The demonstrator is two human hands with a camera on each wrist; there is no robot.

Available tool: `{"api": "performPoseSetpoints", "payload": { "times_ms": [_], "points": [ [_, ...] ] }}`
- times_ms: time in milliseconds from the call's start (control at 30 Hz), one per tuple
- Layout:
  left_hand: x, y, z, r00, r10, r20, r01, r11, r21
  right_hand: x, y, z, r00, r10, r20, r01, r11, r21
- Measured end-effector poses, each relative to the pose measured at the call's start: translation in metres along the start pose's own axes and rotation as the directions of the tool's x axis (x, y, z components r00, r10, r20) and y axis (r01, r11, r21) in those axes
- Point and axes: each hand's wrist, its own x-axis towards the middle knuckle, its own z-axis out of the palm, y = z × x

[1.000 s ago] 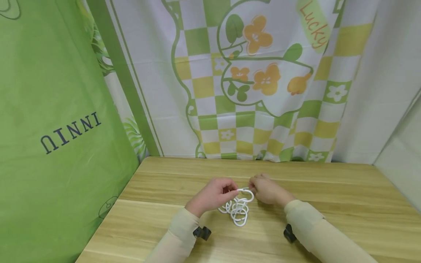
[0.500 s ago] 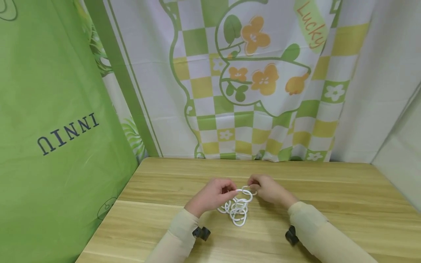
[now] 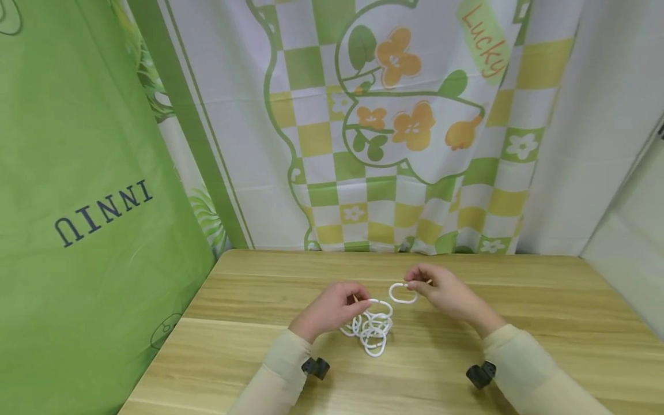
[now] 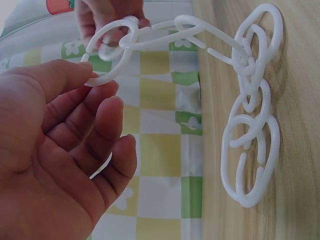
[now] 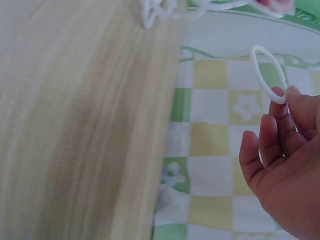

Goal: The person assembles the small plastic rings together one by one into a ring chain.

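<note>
A small chain of white plastic C-shaped links (image 3: 374,332) lies in a loose heap on the wooden table (image 3: 270,291). My left hand (image 3: 332,309) pinches its end link (image 4: 107,79) between thumb and index finger, raised off the heap. The other left fingers curl loosely below. My right hand (image 3: 450,292) pinches a single white link (image 5: 260,75) by one end between thumb and fingertip, held up to the right of the chain. A visible space separates this link from the chain in the head view.
A checked, flowered curtain (image 3: 410,190) hangs at the table's far edge. Green fabric (image 3: 104,288) with printed letters hangs on the left. Black wrist cameras (image 3: 316,368) sit under both sleeves.
My right hand has moved right and away from the left, taking one link with it. That link overlapped the chain's end link earlier and now stands apart. The left hand has barely moved.
</note>
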Motion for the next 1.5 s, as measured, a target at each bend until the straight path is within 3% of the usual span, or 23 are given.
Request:
{"api": "performPoseSetpoints", "payload": {
  "times_ms": [267, 433, 833, 1500],
  "points": [
    [0.000, 0.002, 0.001, 1.000, 0.006, 0.016, -0.006, 1.000, 0.012, -0.013, -0.018, -0.003, 0.997, -0.060, 0.054, 0.057, 0.997, 0.056],
    [0.000, 0.005, 0.004, 0.999, 0.041, 0.016, -0.041, 0.999, 0.005, -0.016, -0.022, 0.001, 0.991, -0.097, 0.091, 0.092, 0.994, 0.055],
    [0.000, 0.013, 0.005, 0.994, 0.113, 0.009, -0.112, 0.994, -0.004, -0.019, -0.028, 0.009, 0.980, -0.107, 0.167, 0.087, 0.989, 0.122],
    [0.000, 0.017, 0.011, 0.991, 0.126, 0.046, -0.126, 0.992, -0.016, -0.019, -0.027, 0.017, 0.949, -0.141, 0.283, 0.075, 0.970, 0.233]
  ]
}}
